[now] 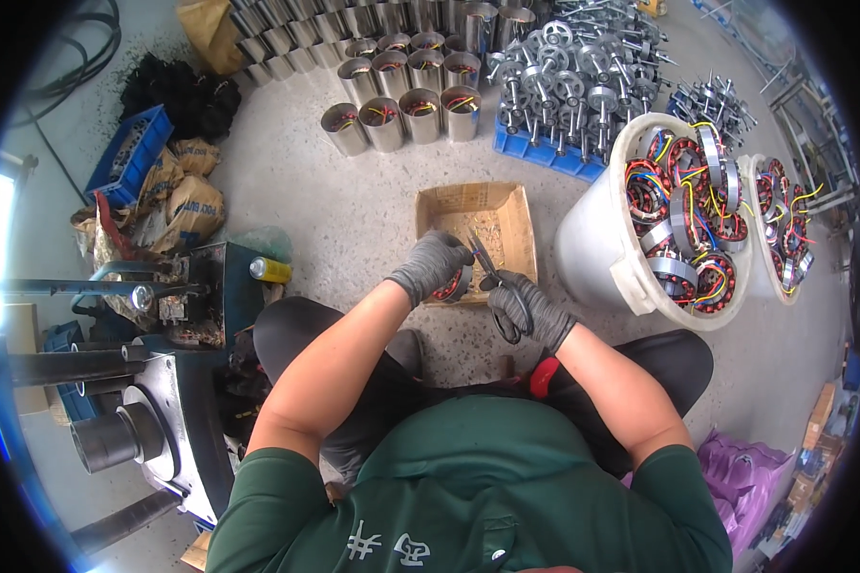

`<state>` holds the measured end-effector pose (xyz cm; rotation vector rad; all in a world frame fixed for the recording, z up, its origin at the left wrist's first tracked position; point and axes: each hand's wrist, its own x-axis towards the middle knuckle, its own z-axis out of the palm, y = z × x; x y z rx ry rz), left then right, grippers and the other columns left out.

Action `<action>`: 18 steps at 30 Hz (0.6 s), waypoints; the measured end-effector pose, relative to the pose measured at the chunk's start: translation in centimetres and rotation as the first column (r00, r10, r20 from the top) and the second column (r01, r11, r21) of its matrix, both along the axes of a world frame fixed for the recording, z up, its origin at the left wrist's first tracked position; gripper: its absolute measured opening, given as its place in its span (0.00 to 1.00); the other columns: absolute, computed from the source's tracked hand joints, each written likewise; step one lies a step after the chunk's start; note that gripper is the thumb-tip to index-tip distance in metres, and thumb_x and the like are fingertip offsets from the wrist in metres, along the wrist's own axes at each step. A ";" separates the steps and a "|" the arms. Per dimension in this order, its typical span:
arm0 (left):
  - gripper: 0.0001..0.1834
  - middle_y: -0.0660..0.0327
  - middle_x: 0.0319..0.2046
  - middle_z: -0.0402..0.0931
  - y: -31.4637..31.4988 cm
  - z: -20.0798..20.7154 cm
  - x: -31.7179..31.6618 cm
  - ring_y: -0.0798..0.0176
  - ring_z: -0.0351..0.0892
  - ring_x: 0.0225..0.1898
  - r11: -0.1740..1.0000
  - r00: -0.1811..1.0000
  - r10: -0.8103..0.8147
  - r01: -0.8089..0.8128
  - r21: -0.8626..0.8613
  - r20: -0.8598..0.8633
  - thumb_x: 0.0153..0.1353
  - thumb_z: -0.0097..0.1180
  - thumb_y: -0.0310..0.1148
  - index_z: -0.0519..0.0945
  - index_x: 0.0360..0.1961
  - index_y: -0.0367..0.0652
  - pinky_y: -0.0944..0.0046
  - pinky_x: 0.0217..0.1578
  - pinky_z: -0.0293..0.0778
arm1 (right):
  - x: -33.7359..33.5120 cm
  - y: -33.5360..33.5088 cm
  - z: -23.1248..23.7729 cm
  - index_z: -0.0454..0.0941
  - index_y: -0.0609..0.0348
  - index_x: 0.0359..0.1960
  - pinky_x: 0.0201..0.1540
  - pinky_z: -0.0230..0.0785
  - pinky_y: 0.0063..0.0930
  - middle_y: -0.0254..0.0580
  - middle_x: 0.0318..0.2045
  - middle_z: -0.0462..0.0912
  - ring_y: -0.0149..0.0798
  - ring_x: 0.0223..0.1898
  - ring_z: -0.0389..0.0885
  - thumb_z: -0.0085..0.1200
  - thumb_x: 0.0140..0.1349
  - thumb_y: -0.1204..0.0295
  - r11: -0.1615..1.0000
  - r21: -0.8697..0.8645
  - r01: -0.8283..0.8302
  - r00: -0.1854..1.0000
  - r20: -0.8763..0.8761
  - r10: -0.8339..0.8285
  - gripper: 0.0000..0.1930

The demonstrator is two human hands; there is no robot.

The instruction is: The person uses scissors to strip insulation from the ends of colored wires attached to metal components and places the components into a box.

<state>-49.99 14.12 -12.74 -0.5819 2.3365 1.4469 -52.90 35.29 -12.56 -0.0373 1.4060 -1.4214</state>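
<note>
My left hand (432,265), in a grey glove, is closed around a motor stator (457,286) with red windings. The palm and fingers hide much of it. In my gloved right hand (532,310) is a pair of scissors (483,256), its dark handles around my fingers. The blades point away from me and stand slightly apart beside the left fingertips. Both hands are over the near side of a cardboard box (518,212), whose bottom holds small scraps of wire.
On the right, a big white bucket (588,239) brims with stators, and another bucket (772,277) stands beyond. Metal cylinders (382,122) stand in rows ahead. Rotors with shafts (583,81) are heaped on a blue crate (535,148). A machine (177,411) is at my left.
</note>
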 end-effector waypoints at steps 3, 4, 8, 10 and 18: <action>0.19 0.50 0.30 0.85 -0.2 -0.4 0.0 0.59 0.82 0.32 1.000 1.000 -0.002 0.003 -0.028 0.004 0.57 0.63 0.39 0.86 0.40 0.32 0.57 0.39 0.77 | 0.1 -0.2 -1.1 0.72 0.60 0.47 0.12 0.62 0.32 0.36 0.19 0.75 0.36 0.12 0.72 0.53 0.61 0.73 0.999 0.052 0.006 0.996 -0.094 -0.001 0.13; 0.19 0.50 0.30 0.85 -0.3 -0.3 0.0 0.59 0.82 0.32 1.000 1.000 0.011 -0.011 -0.019 -0.010 0.57 0.63 0.39 0.86 0.40 0.32 0.57 0.40 0.77 | 0.1 -0.2 -1.4 0.72 0.61 0.47 0.13 0.63 0.33 0.37 0.19 0.76 0.37 0.12 0.73 0.53 0.62 0.73 0.997 0.073 0.012 0.995 -0.097 -0.005 0.13; 0.15 0.61 0.26 0.82 -2.7 1.5 0.0 0.67 0.77 0.28 0.979 0.977 0.185 -0.174 0.107 -0.106 0.58 0.65 0.36 0.85 0.35 0.31 0.63 0.34 0.75 | -0.1 0.2 -2.1 0.72 0.62 0.47 0.14 0.68 0.35 0.39 0.18 0.76 0.38 0.14 0.76 0.53 0.62 0.72 0.999 0.024 0.025 0.999 -0.025 -0.025 0.13; 0.13 0.65 0.25 0.80 -5.6 4.0 0.5 0.71 0.75 0.27 0.972 0.943 0.212 -0.177 0.153 -0.256 0.60 0.63 0.37 0.86 0.37 0.35 0.67 0.30 0.73 | -0.1 0.4 -2.1 0.73 0.60 0.51 0.13 0.69 0.34 0.40 0.17 0.76 0.39 0.13 0.75 0.56 0.64 0.69 0.990 -0.128 0.051 0.998 0.028 -0.048 0.15; 0.19 0.69 0.24 0.72 -14.9 13.1 12.0 0.77 0.64 0.20 0.838 0.754 0.532 -0.406 0.363 -0.385 0.66 0.58 0.36 0.81 0.55 0.40 0.74 0.21 0.59 | -0.4 0.8 -0.7 0.62 0.60 0.64 0.17 0.69 0.27 0.39 0.20 0.74 0.34 0.16 0.73 0.51 0.67 0.64 0.995 -0.028 0.093 0.959 -0.264 -0.097 0.26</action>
